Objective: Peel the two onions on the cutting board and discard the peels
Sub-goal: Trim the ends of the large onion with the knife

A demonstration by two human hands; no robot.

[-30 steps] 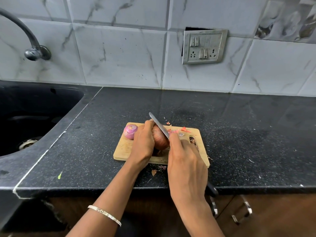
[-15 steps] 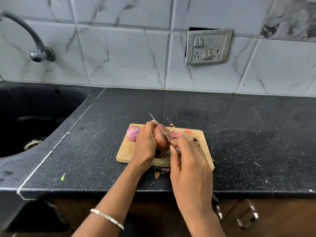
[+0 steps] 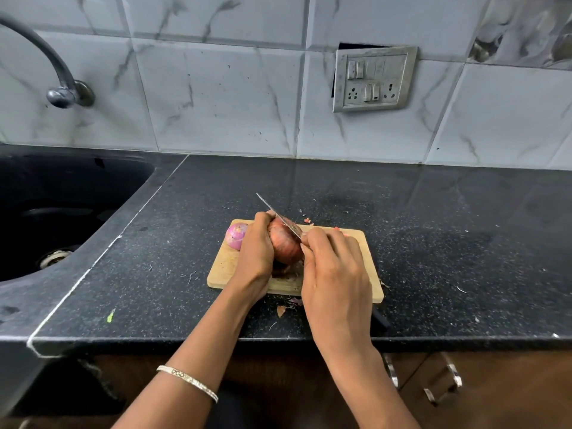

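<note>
A wooden cutting board [image 3: 370, 274] lies on the black counter. My left hand [image 3: 257, 252] grips a brown-skinned onion [image 3: 284, 243] standing on the board. My right hand [image 3: 334, 274] holds a knife [image 3: 277, 215], whose blade rests against the onion's top right side with its tip pointing up and left. The knife's black handle end pokes out below my right hand. A second, pink peeled onion [image 3: 236, 235] sits at the board's far left corner, just left of my left hand.
Bits of onion peel [image 3: 286, 308] lie on the counter before the board, with scraps at its far edge [image 3: 307, 220]. A dark sink [image 3: 62, 212] and tap [image 3: 62, 88] are at the left. A switch plate [image 3: 373, 78] is on the tiled wall. Cabinet handles [image 3: 442, 385] sit below the counter edge.
The knife blade has shifted slightly along the brown onion's upper side while my left hand kept holding the onion. The camera view moved a little.
</note>
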